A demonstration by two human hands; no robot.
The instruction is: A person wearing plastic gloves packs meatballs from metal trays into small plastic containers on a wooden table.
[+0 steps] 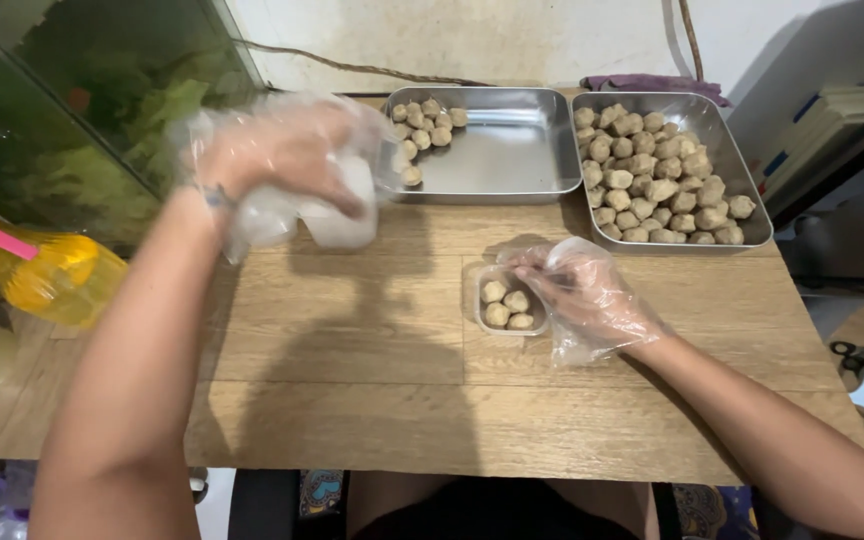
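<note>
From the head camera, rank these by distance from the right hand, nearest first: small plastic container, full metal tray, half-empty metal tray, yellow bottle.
1. Small plastic container: under the right hand's fingers, table centre.
2. Full metal tray: just beyond the hand, back right.
3. Half-empty metal tray: back centre, a little farther.
4. Yellow bottle: far left edge, past the left hand.

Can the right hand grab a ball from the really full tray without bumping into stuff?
Probably yes. The right hand rests at the small clear container, and the full tray of balls lies just beyond it, open on top. Only bare table shows between them.
</note>
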